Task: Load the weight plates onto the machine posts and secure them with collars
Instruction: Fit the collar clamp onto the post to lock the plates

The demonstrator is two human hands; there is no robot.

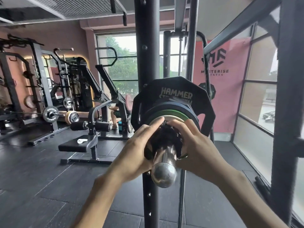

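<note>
A chrome post (164, 168) points toward me, its rounded end nearest the camera. Stacked on it are a large black plate (202, 102) marked HAMMER, a blue plate (179, 105), a green plate (172, 112) and a small silver plate (158, 120). A black collar (166, 137) sits on the post against the silver plate. My left hand (136, 150) grips the collar's left side, index finger stretched onto the silver plate. My right hand (195, 148) wraps the collar's right side, where a small metal lever shows below the fingers.
A black perforated upright (147, 46) stands right behind the post. A dark frame column (287, 112) rises at the right beside windows. A padded bench machine (82, 145) sits left on the dark floor, with racks and loaded bars further left. A person sits far behind.
</note>
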